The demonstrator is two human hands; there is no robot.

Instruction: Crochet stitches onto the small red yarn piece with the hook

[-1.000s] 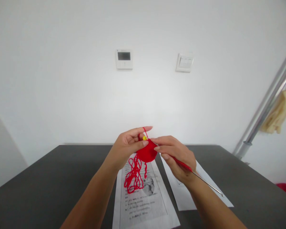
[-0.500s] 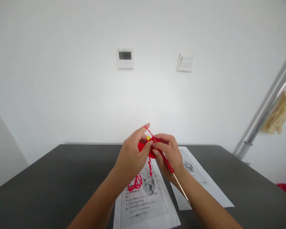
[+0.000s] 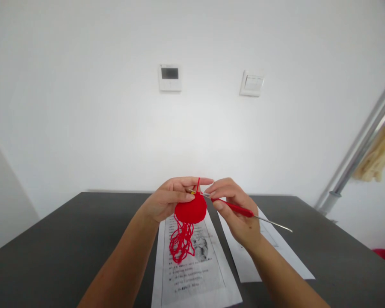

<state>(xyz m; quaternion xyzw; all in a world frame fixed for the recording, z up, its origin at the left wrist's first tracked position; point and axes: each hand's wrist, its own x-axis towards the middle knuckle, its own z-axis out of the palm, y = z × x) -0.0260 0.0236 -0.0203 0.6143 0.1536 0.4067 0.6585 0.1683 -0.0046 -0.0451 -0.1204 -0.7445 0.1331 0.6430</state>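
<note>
My left hand pinches the top edge of a round red crochet piece between thumb and fingers, its index finger stretched out with a strand of red yarn over it. A small yellow marker shows at the edge by the thumb. In my right hand is a double-ended crochet hook with a red grip. One metal end reaches the top edge of the piece; the other points down to the right. Loose red yarn loops hang below the piece.
Two printed sheets lie on the dark table: a left sheet under the hanging yarn and a right sheet beneath my right forearm. A white wall with a control panel and a switch rises behind. A metal pole stands at right.
My hands have turned and drawn slightly apart, so the round piece now shows its face below my left thumb. The hook has swung to a flatter angle, and more hanging yarn is visible.
</note>
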